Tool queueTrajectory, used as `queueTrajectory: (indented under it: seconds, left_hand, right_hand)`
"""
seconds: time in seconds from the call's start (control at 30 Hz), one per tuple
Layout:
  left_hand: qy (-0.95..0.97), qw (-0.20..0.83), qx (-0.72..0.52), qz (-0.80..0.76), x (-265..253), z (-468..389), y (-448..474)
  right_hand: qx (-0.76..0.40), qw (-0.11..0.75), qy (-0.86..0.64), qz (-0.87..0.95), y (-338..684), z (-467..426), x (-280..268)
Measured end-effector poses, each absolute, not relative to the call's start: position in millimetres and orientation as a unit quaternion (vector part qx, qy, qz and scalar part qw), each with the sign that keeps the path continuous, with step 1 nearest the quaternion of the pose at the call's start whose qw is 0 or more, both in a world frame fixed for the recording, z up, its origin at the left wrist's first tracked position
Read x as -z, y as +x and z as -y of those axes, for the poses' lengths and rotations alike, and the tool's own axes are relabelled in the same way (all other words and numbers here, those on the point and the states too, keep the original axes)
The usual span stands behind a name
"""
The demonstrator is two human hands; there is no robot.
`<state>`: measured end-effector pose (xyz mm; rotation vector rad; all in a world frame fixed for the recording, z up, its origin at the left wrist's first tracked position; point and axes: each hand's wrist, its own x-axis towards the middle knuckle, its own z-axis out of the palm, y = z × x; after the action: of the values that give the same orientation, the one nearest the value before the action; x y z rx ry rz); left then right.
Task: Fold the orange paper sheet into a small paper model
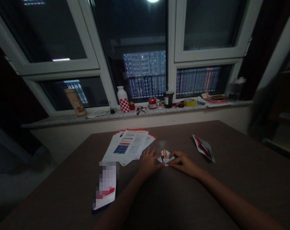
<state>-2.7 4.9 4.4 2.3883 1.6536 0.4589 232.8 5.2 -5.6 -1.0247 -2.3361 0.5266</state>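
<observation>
A small folded piece of printed paper (165, 156), white with an orange stripe and dark marks, lies on the brown table between my hands. My left hand (148, 163) rests at its left side, fingers spread, with the thumb and index fingertip touching the paper's edge. On the opposite side, my right hand (182, 163) pinches the paper's right edge between thumb and fingers. The remaining right-hand fingers are curled and partly hidden. To the right lies another folded paper (203, 147), red and white, standing slightly open and touched by neither hand.
Fanned printed sheets (132, 145) lie left of my hands. A phone-like flat object (106, 188), partly pixelated, is near my left forearm. Along the windowsill (99, 120) stand a checkered bottle (123, 99), a tan flask (75, 102), a dark cup (168, 99) and yellow tape (190, 102).
</observation>
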Motion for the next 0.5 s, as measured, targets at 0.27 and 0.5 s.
queueTrajectory:
  seconds: [0.27, 0.5]
  left_hand:
    - [0.802, 0.114, -0.16, -0.564, -1.7, -8.0, -3.4]
    - [0.804, 0.116, -0.154, -0.562, -1.2, -9.1, -3.7]
  right_hand:
    - [-0.184, 0.228, -0.395, 0.871, 229.0, -1.9, -1.9]
    - [-0.147, 0.222, -0.417, 0.869, 224.2, 3.1, -4.1]
